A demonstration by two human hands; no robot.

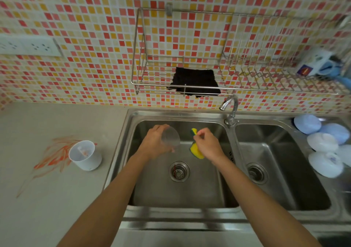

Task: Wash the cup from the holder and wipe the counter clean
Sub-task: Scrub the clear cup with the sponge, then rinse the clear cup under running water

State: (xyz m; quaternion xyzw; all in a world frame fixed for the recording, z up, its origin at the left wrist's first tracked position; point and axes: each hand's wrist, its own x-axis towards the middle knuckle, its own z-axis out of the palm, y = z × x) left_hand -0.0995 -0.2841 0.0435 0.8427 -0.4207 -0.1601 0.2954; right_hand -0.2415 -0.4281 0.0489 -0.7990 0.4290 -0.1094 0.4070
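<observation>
My left hand (154, 142) holds a clear plastic cup (171, 137) over the left sink basin (152, 193), its mouth turned toward the right. My right hand (208, 144) grips a yellow and green sponge (195, 150), which is folded in the fist a short way right of the cup and apart from it. A white holder (85, 155) stands upright on the grey counter (47, 208) left of the sink. Orange streaks (55, 157) stain the counter beside and behind the holder.
A chrome tap (230, 108) rises between the two basins. A black cloth (194, 81) lies on a wire wall rack (266, 89), with mugs (317, 62) at its right end. Pale bowls (322, 152) are stacked upside down right of the right basin (281, 189). Wall sockets (28, 46) sit upper left.
</observation>
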